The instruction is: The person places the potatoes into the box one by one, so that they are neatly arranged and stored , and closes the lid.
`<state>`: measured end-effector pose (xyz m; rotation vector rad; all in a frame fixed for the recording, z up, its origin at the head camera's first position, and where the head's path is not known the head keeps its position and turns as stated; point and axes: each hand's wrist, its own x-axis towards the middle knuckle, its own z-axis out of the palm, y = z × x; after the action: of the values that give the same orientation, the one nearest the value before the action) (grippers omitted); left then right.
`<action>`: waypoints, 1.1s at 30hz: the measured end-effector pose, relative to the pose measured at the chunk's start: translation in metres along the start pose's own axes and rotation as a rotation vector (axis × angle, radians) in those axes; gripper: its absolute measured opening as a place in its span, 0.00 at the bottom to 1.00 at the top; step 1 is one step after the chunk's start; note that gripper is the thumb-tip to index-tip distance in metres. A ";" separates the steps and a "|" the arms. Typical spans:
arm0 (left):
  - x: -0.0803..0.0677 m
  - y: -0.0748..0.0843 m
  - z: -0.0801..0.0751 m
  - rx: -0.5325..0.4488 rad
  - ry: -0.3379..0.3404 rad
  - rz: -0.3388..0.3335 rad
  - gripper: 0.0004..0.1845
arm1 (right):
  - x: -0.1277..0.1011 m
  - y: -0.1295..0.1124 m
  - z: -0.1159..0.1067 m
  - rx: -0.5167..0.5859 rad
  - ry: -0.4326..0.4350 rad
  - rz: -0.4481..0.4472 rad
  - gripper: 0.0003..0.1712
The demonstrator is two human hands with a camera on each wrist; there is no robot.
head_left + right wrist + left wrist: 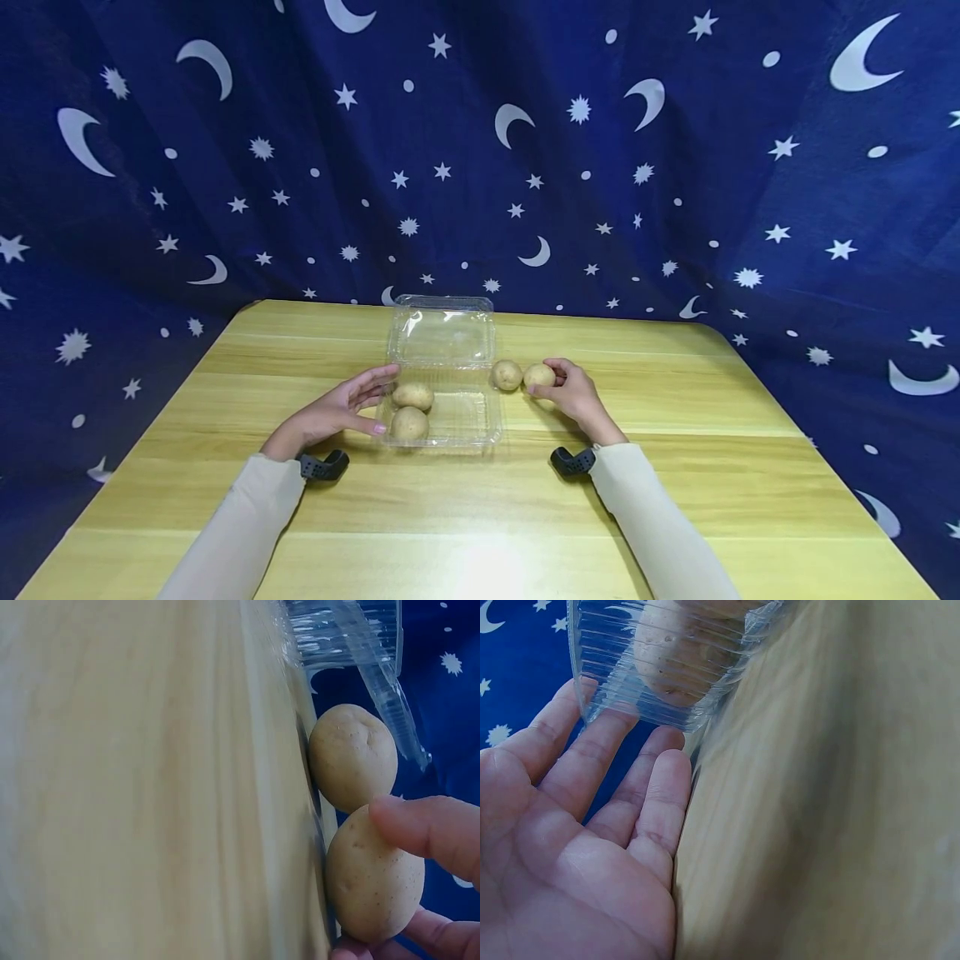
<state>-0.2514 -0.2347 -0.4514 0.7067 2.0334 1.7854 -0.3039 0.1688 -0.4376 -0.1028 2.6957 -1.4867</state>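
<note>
1. The right hand (573, 392) rests on the desk (675, 467) to the right of the clear plastic box, its fingers and thumb curled round a potato (539, 376); the right wrist view shows a fingertip (420, 825) pressed on the top of that gripped potato and another finger under it.
2. The gripped potato lies on the desk, and a second loose potato (507, 374) lies just to its left, the two touching or very nearly so; the second one sits just beside the right wall of the box.
3. The left hand (341, 408) is released: its fingers are straight and spread, and they lie against the left wall of the clear plastic box (480, 417). In the left wrist view the palm faces up toward the ribbed wall and the fingertips (667, 761) touch or nearly touch it.
4. The box stands open near the middle of the desk, with its lid (442, 329) folded back and away from the person.
5. Two more potatoes lie in the left part of the tray, a far one (413, 395) and a near one (409, 423), touching each other.
6. Both arms wear pale sleeves (247, 517), each with a dark strap at the wrist.
7. Behind the desk hangs a dark blue cloth (225, 167) printed with white moons and stars.
</note>
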 end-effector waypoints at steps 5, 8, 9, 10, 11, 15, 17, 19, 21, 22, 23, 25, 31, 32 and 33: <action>0.000 0.000 0.000 -0.003 0.002 0.001 0.52 | 0.001 0.001 -0.004 0.011 0.016 0.006 0.38; 0.001 0.000 0.000 -0.001 0.002 0.005 0.52 | 0.002 0.001 -0.007 0.050 0.013 0.014 0.38; 0.001 0.000 0.000 -0.001 0.002 0.006 0.52 | 0.002 0.000 -0.008 0.062 0.009 0.013 0.38; 0.001 0.000 0.000 0.000 0.001 0.006 0.52 | 0.002 0.000 -0.009 0.074 0.006 0.015 0.38; 0.001 0.000 0.000 0.001 0.000 0.006 0.52 | 0.002 -0.001 -0.010 0.088 0.004 0.015 0.38; 0.001 -0.001 0.000 -0.002 -0.001 0.007 0.52 | 0.002 -0.005 -0.013 0.145 -0.018 0.001 0.38; 0.000 -0.001 0.000 -0.002 -0.001 0.007 0.52 | 0.000 -0.007 -0.014 0.172 -0.037 -0.014 0.38; 0.001 -0.001 0.000 -0.002 0.000 0.011 0.52 | -0.001 -0.011 -0.014 0.186 -0.062 -0.036 0.38; 0.001 -0.001 -0.001 0.000 0.000 0.012 0.52 | -0.003 -0.014 -0.014 0.185 -0.085 -0.068 0.39; 0.001 -0.001 -0.001 0.001 0.000 0.011 0.52 | -0.003 -0.016 -0.014 0.186 -0.092 -0.078 0.38; 0.001 -0.001 -0.001 0.002 0.000 0.011 0.52 | -0.004 -0.017 -0.014 0.184 -0.101 -0.093 0.39; 0.001 -0.001 0.000 0.005 0.001 0.009 0.52 | -0.005 -0.019 -0.014 0.184 -0.115 -0.122 0.38; 0.000 0.000 0.001 0.008 -0.002 0.013 0.52 | -0.009 -0.023 -0.011 0.195 -0.143 -0.184 0.38; 0.000 0.000 0.002 0.006 -0.002 0.014 0.52 | -0.010 -0.024 -0.010 0.196 -0.147 -0.190 0.38; -0.001 0.000 0.002 0.006 -0.001 0.015 0.52 | -0.011 -0.025 -0.010 0.195 -0.150 -0.199 0.38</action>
<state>-0.2499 -0.2335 -0.4513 0.7267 2.0385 1.7876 -0.2933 0.1646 -0.4106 -0.4650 2.4694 -1.7107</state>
